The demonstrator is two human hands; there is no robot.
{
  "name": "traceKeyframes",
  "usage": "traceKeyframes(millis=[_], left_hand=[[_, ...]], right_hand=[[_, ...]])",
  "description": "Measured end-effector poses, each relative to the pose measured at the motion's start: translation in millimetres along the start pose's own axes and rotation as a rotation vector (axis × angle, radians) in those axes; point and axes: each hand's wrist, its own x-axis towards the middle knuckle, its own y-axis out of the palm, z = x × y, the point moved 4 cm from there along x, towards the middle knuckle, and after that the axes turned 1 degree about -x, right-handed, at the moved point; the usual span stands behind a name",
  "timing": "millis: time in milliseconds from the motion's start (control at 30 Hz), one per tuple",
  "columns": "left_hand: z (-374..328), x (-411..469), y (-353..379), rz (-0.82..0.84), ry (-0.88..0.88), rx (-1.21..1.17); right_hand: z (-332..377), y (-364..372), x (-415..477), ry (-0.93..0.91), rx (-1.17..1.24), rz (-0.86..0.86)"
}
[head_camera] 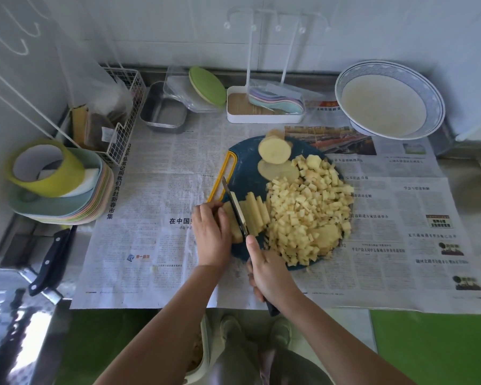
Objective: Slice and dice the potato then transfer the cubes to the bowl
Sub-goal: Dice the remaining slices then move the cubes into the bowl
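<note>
A round blue cutting board [243, 165] with a yellow handle lies on newspaper. A big heap of potato cubes [308, 209] covers its right half. Round potato slices [275, 151] lie at its far side. Near its left edge lies a stack of potato strips [257, 215]. My left hand [213, 232] holds the uncut part of that stack with curled fingers. My right hand [267, 270] grips the black handle of a knife [235, 204], forefinger along the spine, the blade standing down in the strips. A white bowl [386, 101] with a blue patterned rim stands at the far right.
A second black-handled knife [52, 259] lies at the left counter edge. Stacked pastel plates with a yellow tape roll [47, 168] stand far left. A wire basket [122, 118], a metal tin [164, 109] and a white tray with spoons [264, 107] line the back wall.
</note>
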Motion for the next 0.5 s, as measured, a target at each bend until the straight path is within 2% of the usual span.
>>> traceKeyframes(millis=[233,500], left_hand=[[2,0,1,0.001,-0.040,-0.008],[-3,1,-1,-0.026,-0.002,0.002]], right_hand=[[6,-7,-19,0.117,0.281,0.075],[9,-12,-34,0.141,0.324,0.118]])
